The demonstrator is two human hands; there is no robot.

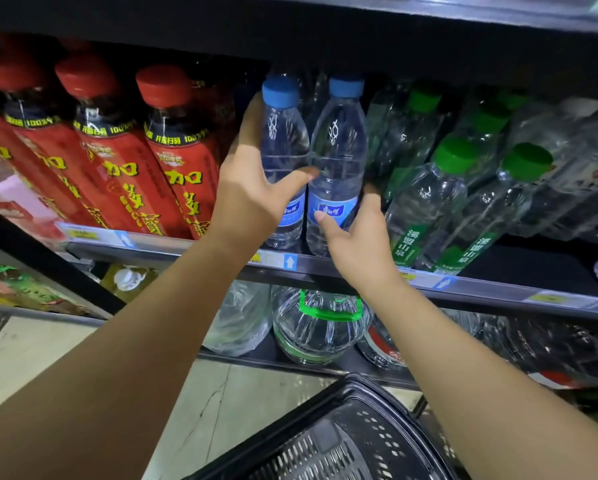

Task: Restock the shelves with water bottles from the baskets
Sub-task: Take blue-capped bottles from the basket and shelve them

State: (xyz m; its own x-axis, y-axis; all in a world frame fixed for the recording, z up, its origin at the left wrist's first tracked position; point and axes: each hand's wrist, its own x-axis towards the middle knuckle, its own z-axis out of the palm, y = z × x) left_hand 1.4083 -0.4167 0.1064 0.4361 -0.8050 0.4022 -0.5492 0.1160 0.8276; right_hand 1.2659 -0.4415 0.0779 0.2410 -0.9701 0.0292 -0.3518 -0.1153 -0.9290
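The light is dim and cool, and the recess under the upper shelf (325, 22) sinks into near black; a pale glare shows only at the top right corner. The forearms (135, 341) are evenly lit, while a shadow crosses the fingers of the left hand (252, 188) gripping the left blue-capped bottle (283, 140). The right blue-capped bottle (339, 150), held by the right hand (356, 233), is sharpest, with faint highlights. The red-labelled bottles (117, 161) and green-capped bottles (425, 199) lean outward from wide-angle distortion. The far right edge smears, and the black basket (342, 441) is soft.
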